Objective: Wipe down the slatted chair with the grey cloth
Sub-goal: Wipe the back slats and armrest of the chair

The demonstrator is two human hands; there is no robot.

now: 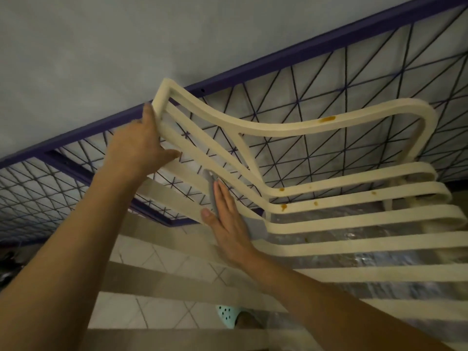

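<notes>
A cream slatted plastic chair (329, 216) fills the middle and right of the head view, with orange-brown stains on its top rail and upper slats. My left hand (141, 145) grips the left corner of its frame, thumb lying along a slat. My right hand (228, 224) lies flat with straight fingers on the slats near the centre. It presses the grey cloth (255, 226) against them. Only the cloth's edges show, beside and above my fingers.
A purple metal frame with a black wire grid (316, 79) stands right behind the chair against a pale wall. Tiled floor (131, 307) shows through the slats, along with a mint clog (226, 315) on a foot below. Crinkled clear plastic lies under the chair's right side.
</notes>
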